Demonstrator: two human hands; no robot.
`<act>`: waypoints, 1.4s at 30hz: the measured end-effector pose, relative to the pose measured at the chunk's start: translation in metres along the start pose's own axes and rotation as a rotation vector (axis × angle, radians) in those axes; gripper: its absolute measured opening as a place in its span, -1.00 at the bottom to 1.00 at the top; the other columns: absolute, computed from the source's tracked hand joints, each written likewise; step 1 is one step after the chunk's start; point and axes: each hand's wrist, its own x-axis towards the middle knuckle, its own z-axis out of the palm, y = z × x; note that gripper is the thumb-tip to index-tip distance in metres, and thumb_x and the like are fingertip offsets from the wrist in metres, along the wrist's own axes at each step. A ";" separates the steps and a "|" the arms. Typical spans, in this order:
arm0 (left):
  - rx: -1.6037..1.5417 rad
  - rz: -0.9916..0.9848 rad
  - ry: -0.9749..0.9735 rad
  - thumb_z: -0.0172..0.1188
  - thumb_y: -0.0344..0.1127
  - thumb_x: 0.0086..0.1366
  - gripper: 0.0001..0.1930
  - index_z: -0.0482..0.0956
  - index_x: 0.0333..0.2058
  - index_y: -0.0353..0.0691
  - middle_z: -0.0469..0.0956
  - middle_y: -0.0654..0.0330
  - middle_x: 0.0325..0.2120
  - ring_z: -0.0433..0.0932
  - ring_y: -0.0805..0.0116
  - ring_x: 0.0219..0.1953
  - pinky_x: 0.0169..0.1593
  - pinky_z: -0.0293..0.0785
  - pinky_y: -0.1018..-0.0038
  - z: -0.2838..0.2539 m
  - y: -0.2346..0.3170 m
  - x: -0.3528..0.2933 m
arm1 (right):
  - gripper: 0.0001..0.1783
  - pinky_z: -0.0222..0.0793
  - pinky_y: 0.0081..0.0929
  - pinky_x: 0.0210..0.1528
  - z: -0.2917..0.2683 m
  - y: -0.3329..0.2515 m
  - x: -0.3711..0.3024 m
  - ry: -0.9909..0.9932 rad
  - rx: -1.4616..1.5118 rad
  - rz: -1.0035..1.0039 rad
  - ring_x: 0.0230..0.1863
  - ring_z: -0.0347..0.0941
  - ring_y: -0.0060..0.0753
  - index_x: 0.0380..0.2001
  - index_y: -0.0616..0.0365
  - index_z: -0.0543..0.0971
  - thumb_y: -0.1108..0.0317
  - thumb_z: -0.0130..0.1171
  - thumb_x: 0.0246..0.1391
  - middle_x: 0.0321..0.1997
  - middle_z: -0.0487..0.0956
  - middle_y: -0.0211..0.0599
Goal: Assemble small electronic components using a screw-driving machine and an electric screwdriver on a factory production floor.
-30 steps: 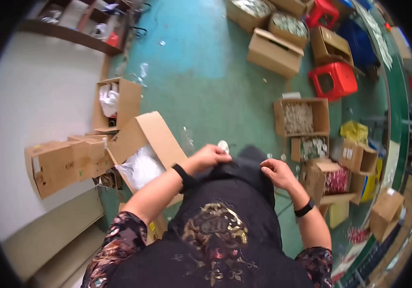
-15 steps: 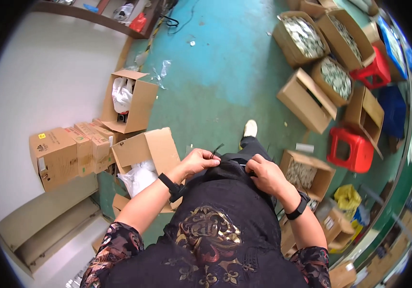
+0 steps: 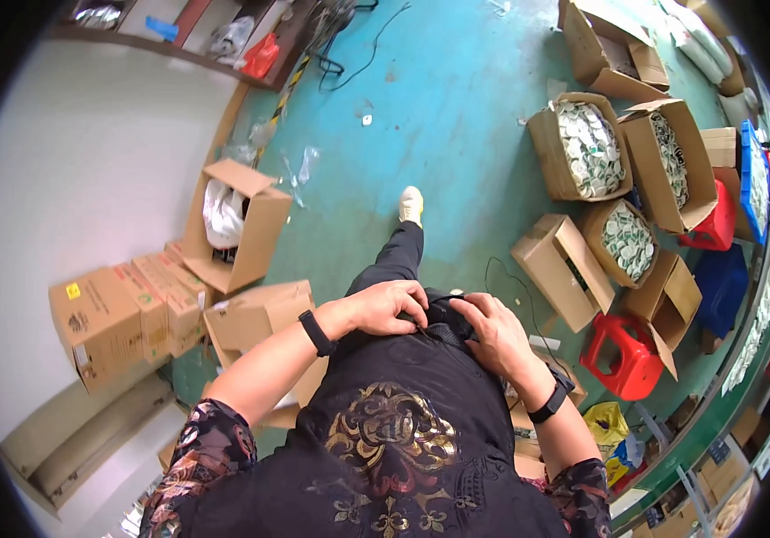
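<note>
At my waist, both hands work on a piece of black mesh fabric; whether it is a pouch or part of the clothing I cannot tell. The curled fingers of my left hand pinch its left edge, where a thin dark cord or seam runs. On the other side my right hand is closed on the fabric, thumb and fingertips partly hidden behind it. A black band circles each wrist. Below the hands hangs a black shirt with a gold and red print.
Cartons stand along the left wall, beside an open box with a white bag. To the right are boxes full of white-green pieces, a red stool and a closed-flap carton. A black cable lies on the green floor.
I have stepped forward, and the other leg is now in front. My left hand has moved inward onto the fabric; the loose black cord end it held up no longer shows.
</note>
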 end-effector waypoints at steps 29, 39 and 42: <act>-0.939 -0.324 0.542 0.32 -0.39 0.23 -0.74 0.59 -0.10 -0.25 0.62 0.28 -0.28 0.56 0.51 -0.27 -0.15 0.50 0.52 -0.525 -0.100 0.275 | -0.45 0.47 -0.30 -0.09 -0.346 0.144 0.530 0.225 0.456 0.078 -0.19 0.56 -0.15 -0.11 0.22 0.53 0.17 0.31 -0.22 -0.27 0.59 -0.08; -0.779 -0.486 0.406 0.33 -0.46 0.21 -0.81 0.58 -0.20 -0.27 0.63 0.27 -0.37 0.58 0.53 -0.28 -0.14 0.51 0.56 -0.732 -0.097 0.462 | -0.46 0.38 -0.19 0.13 -0.534 0.293 0.632 0.551 1.857 -0.095 -0.03 0.48 -0.14 0.02 0.24 0.46 0.06 0.04 0.09 -0.09 0.51 -0.11; -0.611 -0.501 0.279 0.35 -0.44 0.19 -0.81 0.60 -0.22 -0.27 0.62 0.28 -0.37 0.57 0.53 -0.29 -0.14 0.50 0.55 -0.790 -0.084 0.532 | -0.52 0.38 -0.08 0.14 -0.569 0.305 0.672 0.638 2.036 -0.120 0.00 0.46 0.05 -0.04 0.23 0.49 0.14 0.03 0.05 -0.08 0.52 -0.06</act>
